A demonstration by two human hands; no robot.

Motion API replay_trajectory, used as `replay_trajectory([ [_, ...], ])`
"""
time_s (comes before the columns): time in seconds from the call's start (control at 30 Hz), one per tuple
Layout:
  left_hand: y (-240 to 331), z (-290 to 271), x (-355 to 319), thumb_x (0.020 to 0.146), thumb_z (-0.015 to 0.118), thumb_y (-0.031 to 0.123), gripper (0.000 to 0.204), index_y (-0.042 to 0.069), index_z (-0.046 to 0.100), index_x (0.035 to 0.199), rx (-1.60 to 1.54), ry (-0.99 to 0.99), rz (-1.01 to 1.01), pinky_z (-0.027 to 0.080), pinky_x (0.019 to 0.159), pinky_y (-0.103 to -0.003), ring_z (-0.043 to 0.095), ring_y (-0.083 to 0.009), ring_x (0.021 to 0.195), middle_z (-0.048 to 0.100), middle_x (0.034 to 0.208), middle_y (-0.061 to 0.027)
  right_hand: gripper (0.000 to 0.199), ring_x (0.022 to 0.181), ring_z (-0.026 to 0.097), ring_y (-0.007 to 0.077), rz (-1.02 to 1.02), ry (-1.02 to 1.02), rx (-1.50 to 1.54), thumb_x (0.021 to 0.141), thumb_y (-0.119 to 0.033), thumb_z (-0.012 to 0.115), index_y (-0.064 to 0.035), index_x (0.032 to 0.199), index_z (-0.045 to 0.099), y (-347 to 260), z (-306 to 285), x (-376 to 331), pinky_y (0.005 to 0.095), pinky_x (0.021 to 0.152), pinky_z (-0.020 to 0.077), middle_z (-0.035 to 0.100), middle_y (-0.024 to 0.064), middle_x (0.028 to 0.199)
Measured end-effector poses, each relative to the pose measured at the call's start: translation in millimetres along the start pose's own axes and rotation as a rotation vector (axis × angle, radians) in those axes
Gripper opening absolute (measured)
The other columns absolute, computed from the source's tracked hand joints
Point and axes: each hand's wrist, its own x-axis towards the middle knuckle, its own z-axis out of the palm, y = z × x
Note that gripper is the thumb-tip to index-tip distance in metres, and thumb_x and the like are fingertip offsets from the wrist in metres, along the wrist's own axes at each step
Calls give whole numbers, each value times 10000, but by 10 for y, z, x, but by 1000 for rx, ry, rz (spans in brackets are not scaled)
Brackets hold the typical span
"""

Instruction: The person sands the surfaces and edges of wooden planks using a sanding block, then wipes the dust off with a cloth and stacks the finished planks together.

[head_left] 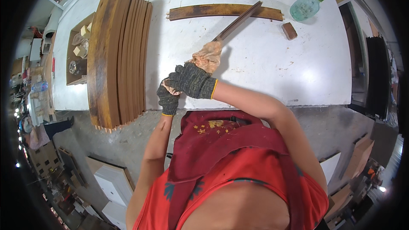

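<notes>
1. Wooden strip [239, 20] was held aslant above the white worktop [264, 70], its far end crossing over a flat brown board [200, 12].
2. Gold flower shapes were borne by the dark red apron [230, 142].
3. Left hand [168, 99] and right hand [194, 81], dark-gloved and touching, were closed into fists, the stained pinkish cloth [208, 55] being gripped by both.
4. The strip was seen as dark brown, straight and narrow, its near part being hidden by cloth.
</notes>
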Motion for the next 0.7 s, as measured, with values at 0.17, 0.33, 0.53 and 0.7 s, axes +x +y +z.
replay_trajectory([
  [0.17, 292, 88, -38, 683, 818, 130, 380, 44, 684, 1028, 268, 74, 216, 529, 781, -323, 659, -230, 841, 673, 943, -99, 317, 1017, 583, 281, -32, 31, 207, 844, -304, 588, -119, 1097, 636, 469, 130, -305, 422, 821, 498, 633, 94, 1081],
  [0.33, 741, 117, -28, 675, 828, 126, 357, 91, 724, 1015, 425, 72, 164, 533, 778, -342, 666, -237, 864, 699, 957, -93, 505, 1168, 528, 339, 377, -10, 487, 906, -452, 500, -106, 1270, 557, 1832, -67, -1061, 431, 952, 472, 536, 169, 1306],
  [0.53, 696, 125, -5, 681, 824, 130, 348, 101, 726, 1013, 476, 70, 184, 536, 778, -347, 664, -247, 861, 698, 948, -91, 521, 1054, 572, 349, 504, -222, -795, 861, -373, 557, -160, 1334, 516, 2952, -1137, -1381, 454, 818, 501, 520, 160, 1329],
  [0.7, 759, 156, -76, 685, 797, 75, 390, 92, 704, 1063, 486, 88, 287, 533, 797, -359, 652, -269, 900, 680, 991, -103, 317, 970, 623, 288, 1125, -128, -332, 848, -186, 610, -200, 1160, 661, 3038, -1423, -1269, 366, 842, 480, 657, 88, 1164],
])
